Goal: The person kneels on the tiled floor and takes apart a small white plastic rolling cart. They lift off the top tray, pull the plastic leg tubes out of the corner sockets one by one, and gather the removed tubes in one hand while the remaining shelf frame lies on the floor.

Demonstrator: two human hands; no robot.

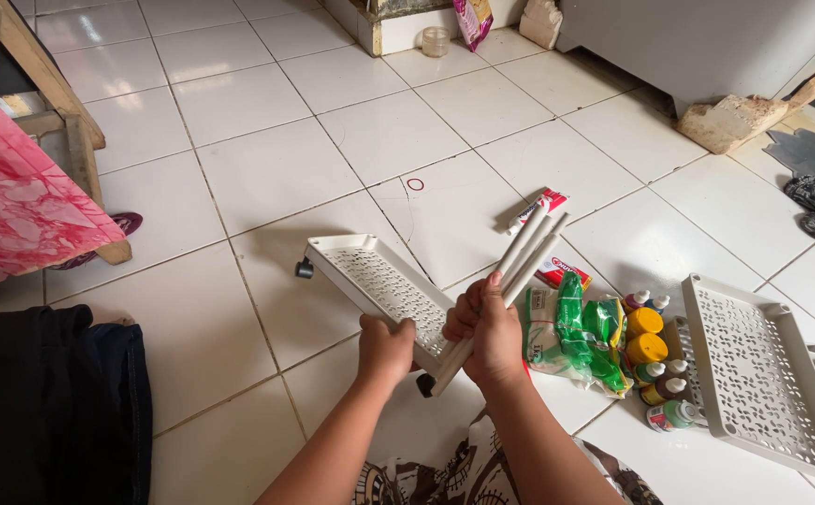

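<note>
Right now the left hand (384, 348) is closing its fingers over the near edge of a white perforated tray (370, 278), holding it tilted above the tiled floor (267, 168); two small castor wheels are showing on it. Meanwhile the right hand (487, 327) is gripping a bundle of three white tubes (529, 251) in a tight fist. Beside it, a second white tray (758, 374) is lying flat next to seven or so small bottles (655, 360) and green packets (581, 337).
</note>
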